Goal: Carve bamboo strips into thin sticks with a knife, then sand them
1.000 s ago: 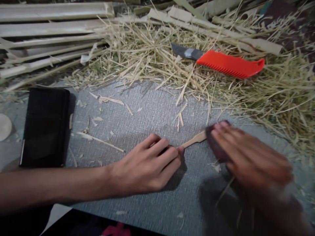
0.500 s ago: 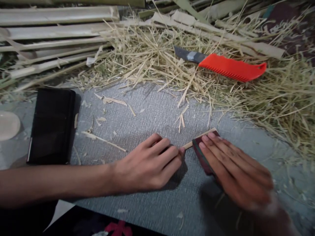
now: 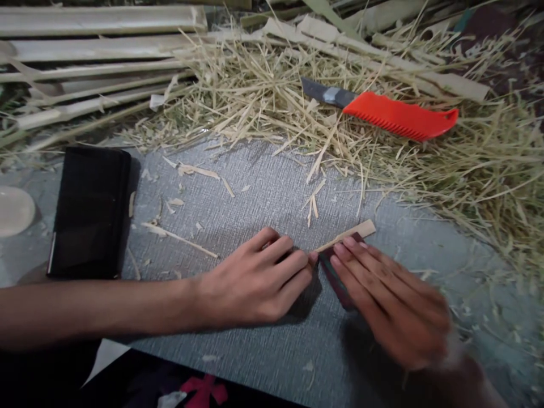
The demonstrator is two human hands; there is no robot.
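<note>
hands on stick, knife beyond

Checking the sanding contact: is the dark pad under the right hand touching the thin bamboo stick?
Touching. The head view shows the dark pad, pressed under the right hand, lying across the bamboo stick, with no gap visible.

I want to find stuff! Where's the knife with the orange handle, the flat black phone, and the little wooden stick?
Orange-handled knife (image 3: 397, 116): head view, middle of its plastic handle.
Flat black phone (image 3: 90, 212): head view, middle of its dark face.
Thin pale wooden stick (image 3: 356, 230): head view, its free end beyond the fingers.
</note>
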